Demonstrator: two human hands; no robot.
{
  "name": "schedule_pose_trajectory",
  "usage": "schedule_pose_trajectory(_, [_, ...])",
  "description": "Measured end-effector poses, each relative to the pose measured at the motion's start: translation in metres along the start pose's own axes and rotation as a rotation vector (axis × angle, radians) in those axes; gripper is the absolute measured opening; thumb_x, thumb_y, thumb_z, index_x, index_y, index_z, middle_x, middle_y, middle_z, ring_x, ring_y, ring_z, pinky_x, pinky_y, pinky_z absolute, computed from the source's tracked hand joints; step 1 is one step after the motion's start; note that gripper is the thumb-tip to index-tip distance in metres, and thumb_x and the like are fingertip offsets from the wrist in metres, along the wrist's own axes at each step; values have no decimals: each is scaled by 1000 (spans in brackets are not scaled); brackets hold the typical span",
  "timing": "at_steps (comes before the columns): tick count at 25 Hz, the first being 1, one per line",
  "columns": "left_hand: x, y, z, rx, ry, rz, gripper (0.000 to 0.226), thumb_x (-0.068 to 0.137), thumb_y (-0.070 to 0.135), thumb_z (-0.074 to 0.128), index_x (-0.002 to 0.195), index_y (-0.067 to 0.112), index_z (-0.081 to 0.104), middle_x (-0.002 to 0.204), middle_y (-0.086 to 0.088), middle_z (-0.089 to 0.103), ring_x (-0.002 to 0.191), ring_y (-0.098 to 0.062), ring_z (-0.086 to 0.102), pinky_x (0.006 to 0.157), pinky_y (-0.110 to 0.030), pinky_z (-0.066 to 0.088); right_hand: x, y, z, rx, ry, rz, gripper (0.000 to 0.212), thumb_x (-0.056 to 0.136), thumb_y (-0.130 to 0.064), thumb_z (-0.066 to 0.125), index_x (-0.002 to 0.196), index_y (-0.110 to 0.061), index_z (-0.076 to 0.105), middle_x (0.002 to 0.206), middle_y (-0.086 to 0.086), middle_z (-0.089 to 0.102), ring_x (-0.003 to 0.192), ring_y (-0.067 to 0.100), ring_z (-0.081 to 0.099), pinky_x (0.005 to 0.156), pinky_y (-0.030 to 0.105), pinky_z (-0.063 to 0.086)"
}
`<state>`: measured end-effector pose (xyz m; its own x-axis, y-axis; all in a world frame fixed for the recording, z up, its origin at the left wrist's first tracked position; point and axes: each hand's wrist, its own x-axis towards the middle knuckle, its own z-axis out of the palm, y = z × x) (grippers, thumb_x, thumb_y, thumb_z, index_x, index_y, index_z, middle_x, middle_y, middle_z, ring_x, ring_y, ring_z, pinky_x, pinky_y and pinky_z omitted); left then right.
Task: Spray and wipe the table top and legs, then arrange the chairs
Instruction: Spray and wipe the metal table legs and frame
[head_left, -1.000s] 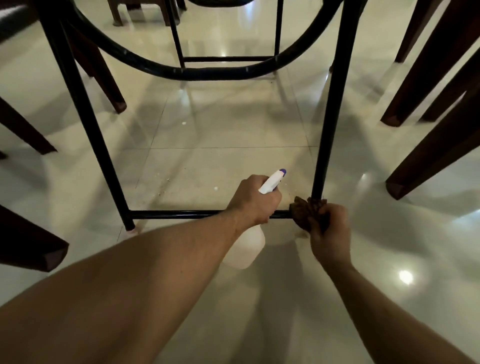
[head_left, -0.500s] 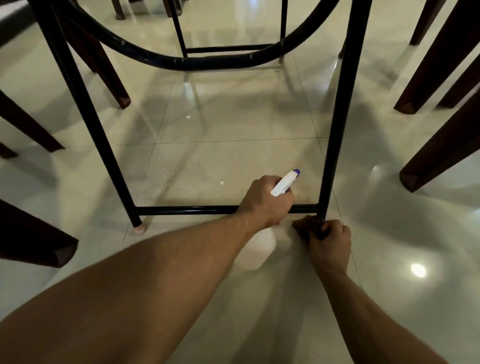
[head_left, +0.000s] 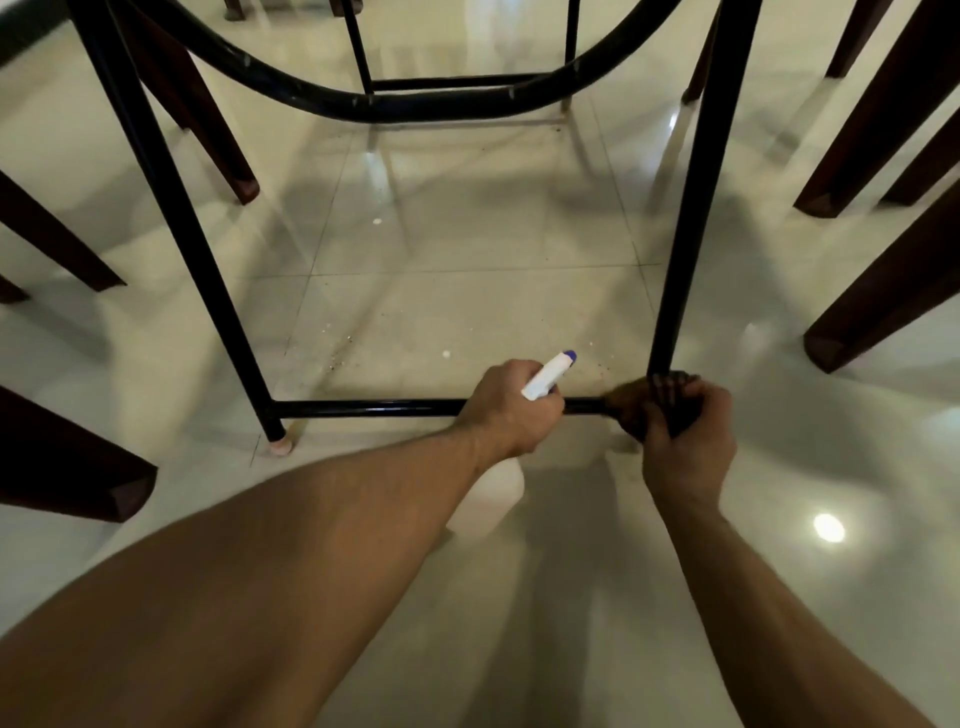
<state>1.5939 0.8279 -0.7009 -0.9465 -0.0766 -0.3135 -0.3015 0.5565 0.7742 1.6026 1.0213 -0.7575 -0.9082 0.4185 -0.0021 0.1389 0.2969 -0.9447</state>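
Fingers of the right hand curl tight round a dark brown cloth, bunched and crumpled, pressed where the low crossbar meets the right table leg, down near the floor. The left hand grips the neck of a spray bottle. It has a white head with a blue-purple tip pointing away, and its pale body hangs below the wrist, maybe touching the tiles, hard to tell. The table frame is thin, glossy black tube, with a curved brace scuffed in spots. The floor is shiny pale tile, flecked with crumbs. Dark, square-cut wooden chair legs stand at both sides.
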Motion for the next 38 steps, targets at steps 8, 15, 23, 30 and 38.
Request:
schedule_pose_trajectory(8, [-5, 19, 9, -20, -12, 8, 16, 94, 16, 51, 82, 10, 60, 94, -18, 73, 52, -26, 60, 43, -20, 43, 8, -8, -10, 49, -144, 88, 24, 90, 4, 65, 101, -5, 46, 81, -10, 63, 70, -5, 67, 57, 5, 46])
schedule_pose_trajectory(15, [-13, 31, 13, -130, -2, -21, 12, 90, 10, 53, 81, 7, 60, 97, -23, 73, 50, -26, 57, 39, -17, 41, 3, -1, -2, -307, -208, 233, 40, 78, -14, 84, 99, -14, 50, 96, 2, 63, 89, 20, 62, 76, 35, 56])
schedule_pose_trajectory(23, [-25, 29, 5, -106, -1, -27, 14, 90, 11, 52, 87, 0, 60, 86, -20, 69, 47, -23, 57, 39, -15, 40, 1, -8, -10, -337, -218, 221, 30, 84, -7, 74, 100, -11, 50, 104, 15, 64, 78, 20, 58, 61, 31, 52])
schedule_pose_trajectory(30, [-40, 80, -20, -112, 16, 67, 12, 92, 15, 58, 92, 6, 66, 78, -7, 66, 52, -25, 66, 68, -44, 65, 23, -129, -33, -183, -144, 14, 46, 88, -4, 67, 128, -8, 44, 96, -1, 58, 75, 9, 60, 54, 10, 50])
schedule_pose_trajectory(38, [-65, 183, -59, -131, -31, 156, 5, 91, 19, 57, 94, 20, 61, 93, -8, 70, 80, -31, 75, 69, -39, 61, 25, -239, -60, -257, -218, 94, 15, 79, -12, 79, 87, -13, 66, 82, 9, 71, 72, 22, 70, 68, 41, 63])
